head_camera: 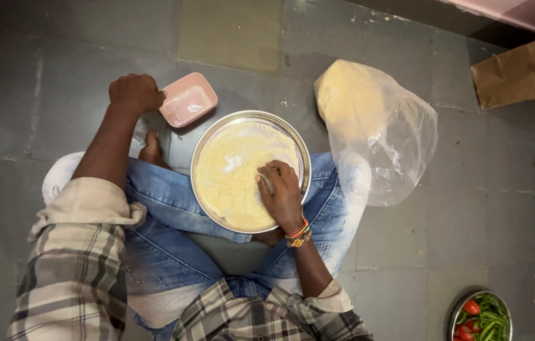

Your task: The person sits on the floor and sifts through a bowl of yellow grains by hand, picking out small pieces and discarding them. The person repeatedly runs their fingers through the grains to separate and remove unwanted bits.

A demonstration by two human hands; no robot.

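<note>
A round steel plate point(207, 142) full of pale yellow grain rests on my crossed legs in blue jeans. My right hand point(282, 192) lies in the grain near the plate's right rim, fingers curled into it, with coloured bands on the wrist. My left hand point(135, 93) reaches out over the floor and grips the edge of a small pink rectangular container point(188, 99) with white contents, just beyond the plate's upper left.
A clear plastic bag point(378, 129) holding more yellow grain sits on the grey stone floor right of the plate. A brown paper bag point(523, 71) lies at the top right. A steel bowl point(481, 316) of tomatoes and green vegetables stands at the bottom right.
</note>
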